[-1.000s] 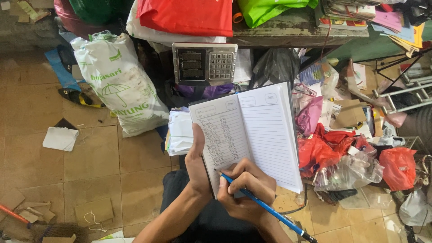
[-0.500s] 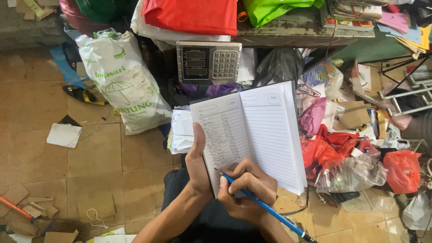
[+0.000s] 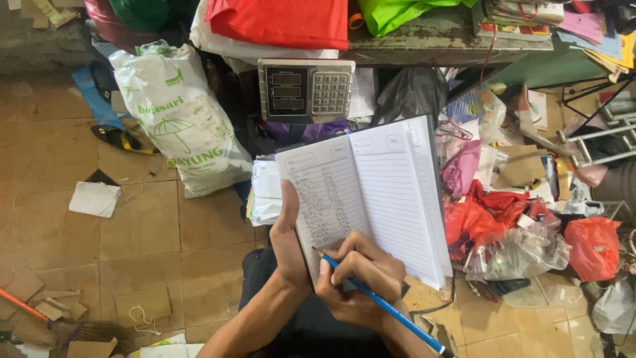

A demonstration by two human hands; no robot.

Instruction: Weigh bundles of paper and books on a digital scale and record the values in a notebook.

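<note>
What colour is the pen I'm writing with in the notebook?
Blue. The pen in the right hand shows best in the head view, its tip on the notebook.

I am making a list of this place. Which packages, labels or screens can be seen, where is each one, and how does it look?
Sack: upper left on the floor, plump, white with green print and an umbrella drawing.
Scale display: top centre under the bench, grey box, dark screens left, keypad right.
Notebook: centre, open, white lined pages, held by the left hand; right hand writes with a blue pen.
Red bags: right, crumpled on the floor.
</note>
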